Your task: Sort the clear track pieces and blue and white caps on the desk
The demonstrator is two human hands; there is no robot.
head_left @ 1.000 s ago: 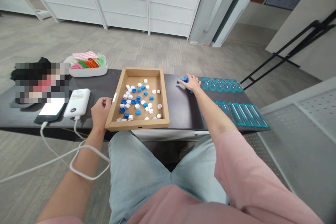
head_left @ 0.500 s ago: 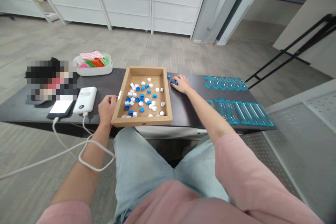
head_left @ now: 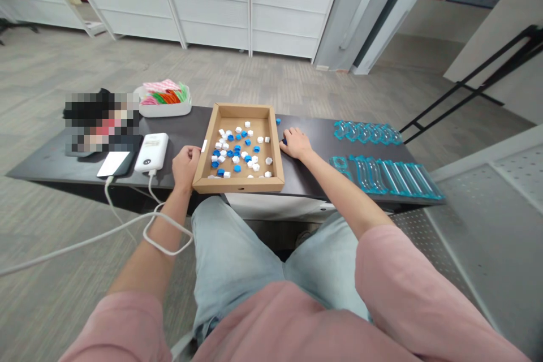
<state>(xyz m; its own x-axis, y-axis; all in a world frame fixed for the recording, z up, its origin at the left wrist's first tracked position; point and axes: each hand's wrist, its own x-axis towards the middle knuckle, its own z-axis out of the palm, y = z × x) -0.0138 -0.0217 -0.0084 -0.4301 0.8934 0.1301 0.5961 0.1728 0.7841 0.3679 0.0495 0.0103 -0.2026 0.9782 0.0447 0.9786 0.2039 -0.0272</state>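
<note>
An open cardboard box (head_left: 280,178) stands in front of me, with several white and blue hexagonal pieces (head_left: 237,168) scattered over its floor. Against its left wall, my left hand (head_left: 185,165) rests on the table with curled fingers; their inner side is hidden. My right hand (head_left: 296,143) is low over the table just right of the box, fingers bent around a dark blue piece (head_left: 284,141) that only partly shows. Another blue piece (head_left: 278,121) lies farther back on the table, by the box's right wall.
Rows of teal-edged clear plastic parts (head_left: 368,132) lie on the dark table (head_left: 311,178) to the right. On the left are a white power bank (head_left: 153,151), a phone (head_left: 123,161) and a tray (head_left: 166,111) of colourful strips. White cables (head_left: 110,232) cross my left forearm.
My right hand has drawn a little nearer to me and to the box's right wall, the blue under its fingers moving along. The whole view has shifted slightly; my left hand stays beside the box.
</note>
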